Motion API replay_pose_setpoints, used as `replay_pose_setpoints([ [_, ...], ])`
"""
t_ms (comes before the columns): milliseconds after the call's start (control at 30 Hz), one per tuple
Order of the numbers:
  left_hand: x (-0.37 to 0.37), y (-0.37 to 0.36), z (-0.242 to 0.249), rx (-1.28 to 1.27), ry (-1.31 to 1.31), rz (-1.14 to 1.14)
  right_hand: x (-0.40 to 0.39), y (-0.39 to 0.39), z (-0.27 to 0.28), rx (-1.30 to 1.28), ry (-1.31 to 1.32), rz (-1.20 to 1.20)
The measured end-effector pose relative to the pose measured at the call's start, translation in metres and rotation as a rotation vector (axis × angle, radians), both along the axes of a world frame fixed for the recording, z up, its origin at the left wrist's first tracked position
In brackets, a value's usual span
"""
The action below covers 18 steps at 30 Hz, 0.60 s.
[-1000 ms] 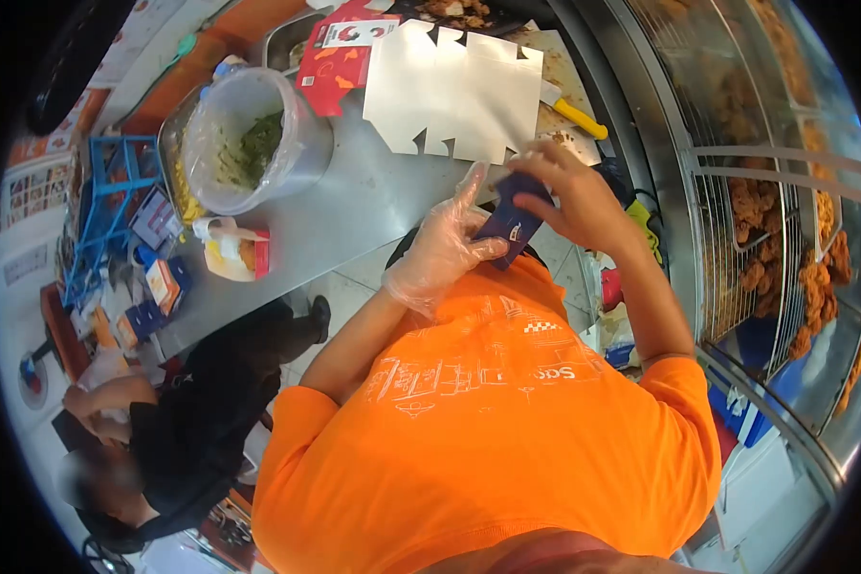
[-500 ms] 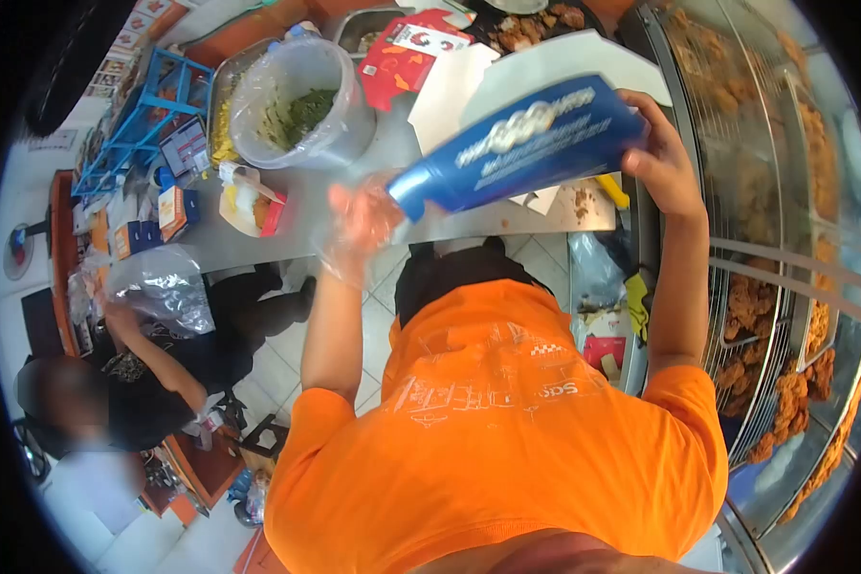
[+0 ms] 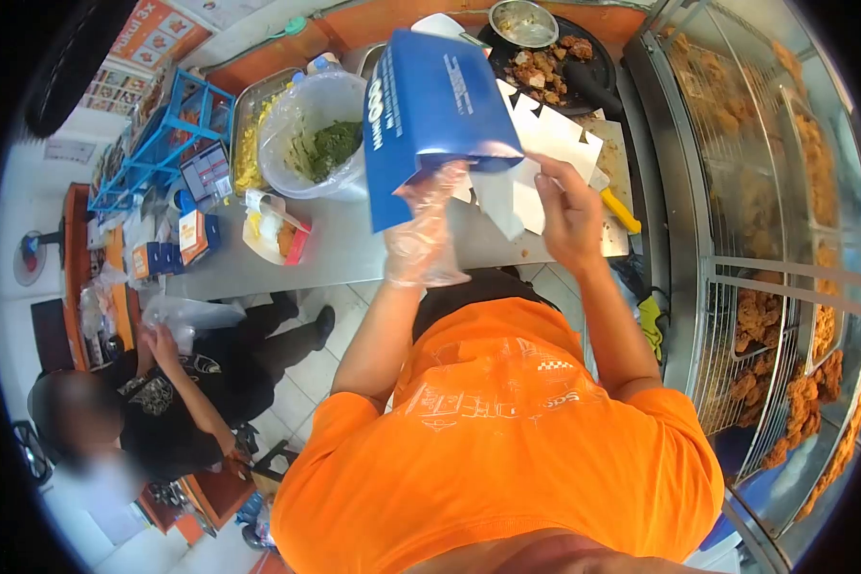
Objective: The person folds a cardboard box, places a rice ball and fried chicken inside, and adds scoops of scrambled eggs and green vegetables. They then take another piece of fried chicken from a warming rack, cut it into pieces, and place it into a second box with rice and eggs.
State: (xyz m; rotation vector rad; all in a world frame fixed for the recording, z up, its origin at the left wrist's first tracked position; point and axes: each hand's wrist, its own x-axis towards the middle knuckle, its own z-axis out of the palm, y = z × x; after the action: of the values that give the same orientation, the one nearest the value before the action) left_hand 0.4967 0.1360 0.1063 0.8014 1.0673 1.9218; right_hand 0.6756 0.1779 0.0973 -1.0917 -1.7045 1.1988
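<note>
A blue cardboard food box (image 3: 440,105) with white lettering is held up over the steel counter, its open lower edge facing me. My left hand (image 3: 426,225), in a clear plastic glove, grips this box at its lower edge; its fingertips are partly hidden by the cardboard. My right hand (image 3: 572,210) is bare and beside the box's right lower corner. Its index finger reaches toward that corner, and the fingers are slightly bent and apart. A white flap (image 3: 499,206) hangs below the box between my hands. Pale notched cardboard (image 3: 550,143) lies behind my right hand.
A lined tub (image 3: 311,134) of green paste stands left of the box. Nearby are a small red-and-white box (image 3: 279,231) of food and a yellow-handled knife (image 3: 620,210). A black pan (image 3: 584,86) holds chopped chicken. Fried chicken fills the right-hand display case (image 3: 698,287). Another person (image 3: 177,411) is at left.
The blue box has swung from a flat slant to a more upright, opened-out shape, farther left. My right hand has come off its end and moved left and down; my left hand has moved right.
</note>
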Motion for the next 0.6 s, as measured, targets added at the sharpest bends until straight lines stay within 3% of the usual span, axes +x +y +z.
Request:
replay_pose_setpoints([
  [67,-0.023,0.003,0.008,0.056,0.086,-0.076,0.007,0.000,0.020,-0.309,0.008,-0.001],
  [133,-0.022,0.003,0.009,-0.003,0.022,-0.098,0.005,0.006,0.015,0.129,0.526,0.354],
  [200,-0.018,0.001,0.011,-0.057,-0.048,-0.111,-0.004,0.005,0.013,0.111,0.603,0.384],
  [267,-0.011,-0.002,0.018,-0.250,-0.160,-0.067,-0.011,0.007,0.012,0.330,0.270,0.288],
  [333,-0.010,-0.006,0.029,-0.224,-0.171,-0.074,-0.020,0.002,0.012,0.340,0.173,0.226],
  [400,-0.012,-0.010,0.034,-0.197,-0.306,-0.127,-0.030,-0.001,0.017,0.524,0.022,0.138],
  [433,-0.017,-0.009,0.030,-0.220,-0.317,-0.140,-0.031,0.004,0.020,0.782,-0.143,0.086],
  [533,-0.020,-0.008,0.028,-0.191,-0.377,-0.171,-0.045,0.005,0.027,0.937,-0.279,0.037],
  [600,-0.027,-0.006,0.020,-0.216,-0.363,-0.155,-0.047,0.002,0.021,0.891,-0.274,0.090],
])
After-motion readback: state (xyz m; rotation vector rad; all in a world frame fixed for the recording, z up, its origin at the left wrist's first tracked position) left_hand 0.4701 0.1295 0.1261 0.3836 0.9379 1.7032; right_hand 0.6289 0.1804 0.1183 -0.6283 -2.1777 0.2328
